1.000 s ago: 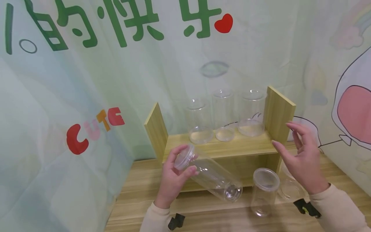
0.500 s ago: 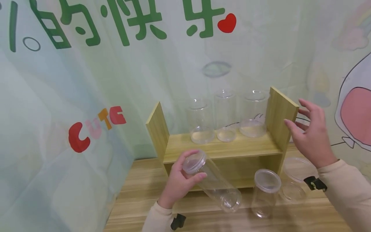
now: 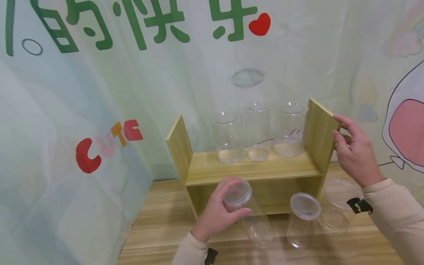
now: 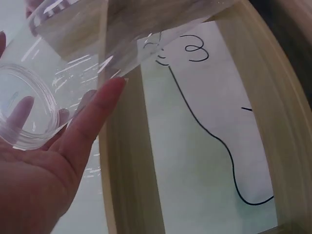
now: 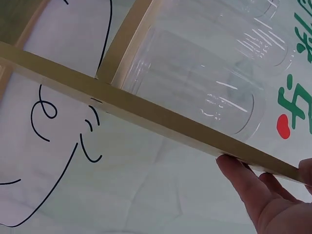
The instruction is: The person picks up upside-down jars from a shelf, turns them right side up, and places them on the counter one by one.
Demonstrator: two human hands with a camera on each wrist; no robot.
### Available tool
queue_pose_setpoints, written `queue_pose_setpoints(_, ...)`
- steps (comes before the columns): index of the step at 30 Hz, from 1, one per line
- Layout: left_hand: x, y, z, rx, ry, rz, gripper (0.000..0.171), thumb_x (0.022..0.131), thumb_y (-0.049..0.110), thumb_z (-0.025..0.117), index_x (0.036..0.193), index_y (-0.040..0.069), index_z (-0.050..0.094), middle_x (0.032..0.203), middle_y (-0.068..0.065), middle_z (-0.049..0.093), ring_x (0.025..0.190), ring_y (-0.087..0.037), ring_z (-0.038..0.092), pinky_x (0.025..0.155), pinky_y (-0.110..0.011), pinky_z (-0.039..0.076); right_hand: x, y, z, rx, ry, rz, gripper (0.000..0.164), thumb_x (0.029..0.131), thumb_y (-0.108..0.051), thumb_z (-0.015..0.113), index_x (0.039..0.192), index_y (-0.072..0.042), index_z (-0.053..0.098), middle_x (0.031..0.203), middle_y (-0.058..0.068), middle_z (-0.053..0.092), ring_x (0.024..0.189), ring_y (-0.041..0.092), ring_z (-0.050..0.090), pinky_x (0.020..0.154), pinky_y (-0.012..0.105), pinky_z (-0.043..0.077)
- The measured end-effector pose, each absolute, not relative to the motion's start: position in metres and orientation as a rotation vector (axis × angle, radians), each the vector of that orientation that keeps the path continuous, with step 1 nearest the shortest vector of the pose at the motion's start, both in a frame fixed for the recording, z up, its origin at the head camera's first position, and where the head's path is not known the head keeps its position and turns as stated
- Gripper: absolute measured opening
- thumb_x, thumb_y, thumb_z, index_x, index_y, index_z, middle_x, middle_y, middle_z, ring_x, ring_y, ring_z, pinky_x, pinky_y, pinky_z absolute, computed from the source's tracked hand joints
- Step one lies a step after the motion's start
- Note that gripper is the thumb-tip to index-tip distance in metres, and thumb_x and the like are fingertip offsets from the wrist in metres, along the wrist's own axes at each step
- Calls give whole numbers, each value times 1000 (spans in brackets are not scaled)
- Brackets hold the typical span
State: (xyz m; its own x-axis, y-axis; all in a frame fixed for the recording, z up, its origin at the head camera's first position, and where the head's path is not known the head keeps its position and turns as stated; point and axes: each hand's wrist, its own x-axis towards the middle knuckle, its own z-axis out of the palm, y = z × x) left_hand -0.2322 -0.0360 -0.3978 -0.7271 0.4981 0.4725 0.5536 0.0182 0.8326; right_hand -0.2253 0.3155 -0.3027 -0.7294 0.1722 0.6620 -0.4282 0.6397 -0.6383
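Note:
My left hand (image 3: 223, 211) grips a clear plastic jar (image 3: 256, 224) round its lidded end. The jar leans, its lid up towards the left and its base low in front of the wooden shelf (image 3: 212, 169). In the left wrist view, the screw lid (image 4: 29, 107) sits against the palm and the fingers show through the clear wall. My right hand (image 3: 357, 154) holds the upper front corner of the shelf's right side panel (image 3: 319, 136), with fingertips on its edge and outer face in the right wrist view.
Along the upper shelf stand three clear jars, left (image 3: 230, 138), middle (image 3: 258, 132) and right (image 3: 289, 129). A lidded jar (image 3: 303, 221) stands on the wood-grain tabletop (image 3: 155, 221); another clear jar (image 3: 334, 217) is beside it. A printed cloth (image 3: 185, 88) hangs behind.
My left hand has moved right and slightly down with the jar, which is now tilted more upright. My right hand has come up from near the tabletop jars onto the shelf's side panel.

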Motion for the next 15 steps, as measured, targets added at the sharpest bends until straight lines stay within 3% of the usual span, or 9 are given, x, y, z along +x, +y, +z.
queue_pose_setpoints(2, -232, -32, -403, -1133, -2265, -1761, 65, 78, 16, 86, 134, 21, 55, 138, 0, 47, 116, -29, 53, 81, -35, 57, -226, 317, -305, 183, -2142, 1079, 45, 103, -4, 42, 148, -7, 42, 140, 30, 45, 113, 41, 58, 71, 4, 44)
queue_pose_setpoints(4, -228, -27, -404, -1107, -2335, -1682, 66, 77, 17, 87, 135, 20, 55, 139, 0, 47, 115, -29, 54, 84, -33, 54, -227, 319, -306, 173, -2128, 1074, 45, 102, -3, 43, 147, -7, 44, 137, 31, 49, 109, 22, 61, 70, 5, 45)
queue_pose_setpoints(6, -227, -23, -408, -1100, -2378, -1653, 67, 77, 20, 87, 136, 22, 55, 139, 1, 46, 113, -28, 54, 79, -31, 54, -227, 319, -308, 169, -2114, 1056, 44, 102, -1, 44, 146, -7, 45, 133, 33, 51, 105, 26, 64, 68, 5, 45)
queue_pose_setpoints(9, -227, -17, -415, -1105, -2426, -1621, 67, 78, 23, 87, 137, 24, 54, 139, 2, 45, 110, -26, 55, 75, -29, 55, -228, 319, -309, 174, -2108, 1027, 45, 102, -1, 45, 146, -8, 44, 132, 35, 52, 102, 43, 65, 66, 2, 42)
queue_pose_setpoints(11, -231, -14, -426, -1134, -2437, -1570, 68, 78, 29, 86, 138, 29, 53, 140, 4, 44, 109, -22, 56, 77, -30, 55, -229, 319, -310, 180, -2113, 995, 46, 102, -1, 46, 147, -9, 42, 132, 35, 52, 98, 62, 57, 66, 0, 39)
queue_pose_setpoints(15, -233, -7, -438, -1154, -2472, -1435, 69, 78, 32, 86, 138, 29, 52, 142, 4, 43, 111, -17, 56, 88, -32, 51, -231, 321, -312, 181, -2112, 930, 47, 102, -4, 48, 148, -12, 41, 130, 35, 54, 100, 59, 58, 74, 7, 44)
